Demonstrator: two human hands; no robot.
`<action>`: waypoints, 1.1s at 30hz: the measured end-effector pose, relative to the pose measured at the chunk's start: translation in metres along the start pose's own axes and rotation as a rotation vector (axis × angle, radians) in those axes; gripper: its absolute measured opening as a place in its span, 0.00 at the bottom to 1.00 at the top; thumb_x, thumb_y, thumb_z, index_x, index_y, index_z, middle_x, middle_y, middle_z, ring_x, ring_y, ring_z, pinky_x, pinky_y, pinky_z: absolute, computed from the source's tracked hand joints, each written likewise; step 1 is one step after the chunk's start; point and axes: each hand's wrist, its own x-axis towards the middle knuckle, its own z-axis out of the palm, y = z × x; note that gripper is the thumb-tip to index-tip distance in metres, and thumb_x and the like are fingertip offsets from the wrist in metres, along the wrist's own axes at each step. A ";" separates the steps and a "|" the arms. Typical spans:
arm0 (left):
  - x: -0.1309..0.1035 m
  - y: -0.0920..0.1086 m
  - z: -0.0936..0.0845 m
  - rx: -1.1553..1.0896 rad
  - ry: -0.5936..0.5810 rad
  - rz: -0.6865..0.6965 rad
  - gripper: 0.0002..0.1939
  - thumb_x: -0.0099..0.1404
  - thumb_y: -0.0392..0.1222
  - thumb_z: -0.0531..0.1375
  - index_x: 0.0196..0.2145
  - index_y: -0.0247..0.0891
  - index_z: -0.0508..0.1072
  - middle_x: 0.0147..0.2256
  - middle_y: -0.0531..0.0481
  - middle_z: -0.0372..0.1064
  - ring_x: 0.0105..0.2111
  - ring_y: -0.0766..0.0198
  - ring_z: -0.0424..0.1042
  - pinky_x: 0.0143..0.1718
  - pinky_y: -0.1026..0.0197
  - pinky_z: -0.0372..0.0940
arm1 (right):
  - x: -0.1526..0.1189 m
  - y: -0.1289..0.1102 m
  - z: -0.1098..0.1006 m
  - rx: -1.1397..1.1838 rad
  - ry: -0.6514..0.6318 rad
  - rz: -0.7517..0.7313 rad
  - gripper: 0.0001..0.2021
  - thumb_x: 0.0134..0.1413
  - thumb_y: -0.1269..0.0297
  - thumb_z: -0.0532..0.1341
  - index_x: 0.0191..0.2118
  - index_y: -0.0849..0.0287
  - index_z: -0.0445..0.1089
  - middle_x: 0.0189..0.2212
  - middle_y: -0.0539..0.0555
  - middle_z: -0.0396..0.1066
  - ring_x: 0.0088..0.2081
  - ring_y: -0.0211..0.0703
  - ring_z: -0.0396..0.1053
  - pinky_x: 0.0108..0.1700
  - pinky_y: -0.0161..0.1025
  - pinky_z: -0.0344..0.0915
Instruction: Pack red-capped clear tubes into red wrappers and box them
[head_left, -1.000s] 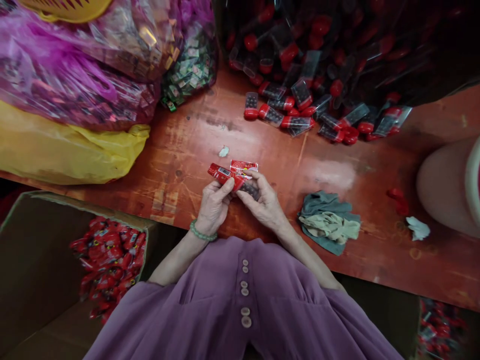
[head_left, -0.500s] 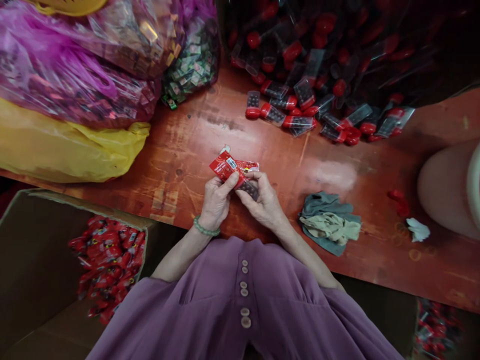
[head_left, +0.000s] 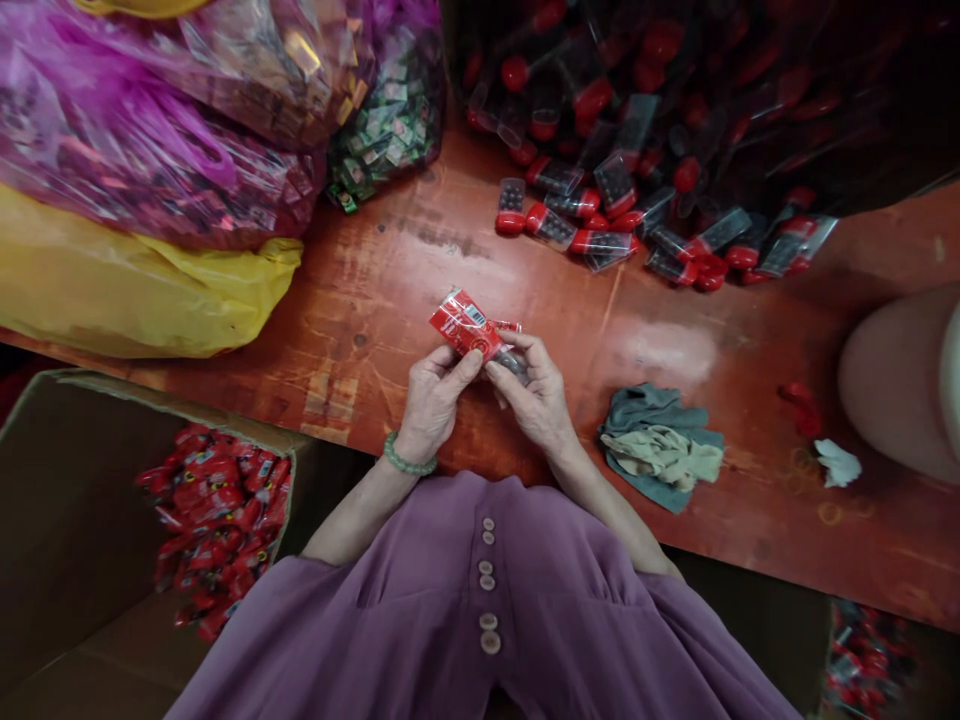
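Pinched between the thumb and fingers of my left hand [head_left: 433,402] is a red printed packet [head_left: 466,324] with a barcode on it. My right hand [head_left: 541,398] is closed on a small clear container of dark balls [head_left: 515,364], whose near end lies against the packet. Whether the container is partly inside the packet I cannot tell. Both hands are close together above the table's front part. Further back on the table lie loose clear tubes with red caps [head_left: 551,228], dark balls inside them.
Plastic bags [head_left: 277,200] of small packets and a yellow bag [head_left: 150,290] stand at left. Below them, a cardboard box [head_left: 90,480] holds red packets [head_left: 217,510]. Grey gloves or cloths [head_left: 660,440], a white scrap [head_left: 838,462] and a pale bucket [head_left: 892,380] are at right on the red table [head_left: 360,330].
The red packet has turned and shifted slightly right, showing more of its printed face. The container is now more covered by the packet and my right fingers. The view has shifted slightly.
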 end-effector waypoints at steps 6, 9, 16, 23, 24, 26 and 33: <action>-0.001 -0.001 0.003 0.021 -0.028 0.001 0.16 0.53 0.53 0.72 0.32 0.37 0.81 0.29 0.51 0.78 0.26 0.68 0.71 0.32 0.63 0.68 | 0.001 0.004 0.005 -0.018 0.033 -0.016 0.18 0.60 0.49 0.63 0.49 0.50 0.61 0.28 0.44 0.64 0.21 0.31 0.58 0.23 0.33 0.61; -0.004 0.000 0.004 0.016 -0.002 0.004 0.17 0.51 0.53 0.73 0.29 0.36 0.80 0.25 0.52 0.75 0.22 0.70 0.68 0.26 0.65 0.65 | 0.001 0.007 0.008 -0.082 0.060 -0.033 0.17 0.62 0.48 0.60 0.50 0.50 0.60 0.29 0.45 0.64 0.22 0.32 0.60 0.25 0.34 0.62; -0.008 0.009 0.005 -0.083 -0.002 0.024 0.21 0.47 0.57 0.74 0.25 0.37 0.77 0.24 0.51 0.75 0.25 0.65 0.72 0.31 0.60 0.70 | -0.001 0.003 0.011 -0.086 -0.035 -0.045 0.17 0.64 0.46 0.57 0.50 0.50 0.59 0.31 0.45 0.65 0.23 0.32 0.61 0.28 0.35 0.64; -0.003 0.014 0.000 -0.140 0.129 0.087 0.18 0.44 0.52 0.76 0.23 0.37 0.77 0.25 0.55 0.76 0.26 0.71 0.72 0.35 0.67 0.68 | -0.011 0.000 0.004 -0.097 -0.135 -0.026 0.18 0.62 0.50 0.60 0.53 0.51 0.61 0.36 0.48 0.69 0.28 0.34 0.67 0.34 0.38 0.70; -0.003 0.014 0.000 -0.139 0.118 0.091 0.18 0.44 0.52 0.76 0.23 0.37 0.77 0.25 0.55 0.76 0.27 0.71 0.72 0.36 0.66 0.68 | -0.011 0.001 0.003 -0.089 -0.125 -0.030 0.17 0.62 0.50 0.60 0.52 0.51 0.62 0.36 0.49 0.69 0.28 0.34 0.66 0.34 0.38 0.71; -0.004 0.014 0.001 -0.124 0.082 0.080 0.18 0.45 0.53 0.76 0.25 0.38 0.79 0.26 0.53 0.77 0.28 0.68 0.74 0.38 0.64 0.69 | -0.012 0.001 0.004 -0.086 -0.103 -0.038 0.16 0.61 0.51 0.61 0.50 0.51 0.63 0.37 0.49 0.70 0.27 0.33 0.66 0.33 0.37 0.71; -0.013 0.012 0.005 -0.077 0.007 0.027 0.19 0.48 0.55 0.74 0.29 0.37 0.81 0.30 0.47 0.79 0.35 0.58 0.79 0.40 0.57 0.72 | -0.016 0.004 0.008 -0.008 -0.058 -0.047 0.15 0.58 0.52 0.64 0.46 0.51 0.63 0.41 0.49 0.70 0.26 0.30 0.67 0.30 0.35 0.71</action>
